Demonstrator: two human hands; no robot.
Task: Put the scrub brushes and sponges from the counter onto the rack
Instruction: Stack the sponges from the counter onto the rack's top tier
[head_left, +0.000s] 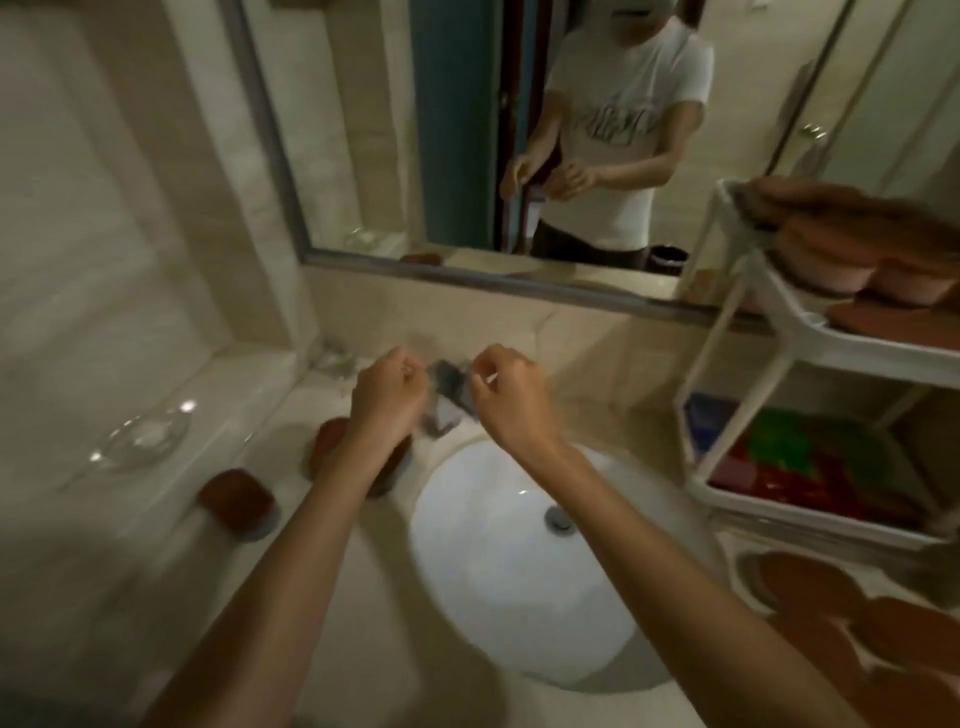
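Both hands hover loosely curled behind the round white sink basin (519, 571) — left hand (387, 395) and right hand (511, 397), each grip closed on nothing. Left of the basin on the beige stone desk (322, 597) lie two brown oval scrub brushes (236, 501) — the nearer's long axis runs rearward-left. Right of the basin stands the white two-tier plastic rack (810, 332).

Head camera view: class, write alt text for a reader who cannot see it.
Two bare hands, the left hand and right hand, hover loosely curled and empty above a white sink. Brown scrub brushes lie on the counter to the left, and a white rack at right already holds brown brushes and colored sponges. The image is blurred.
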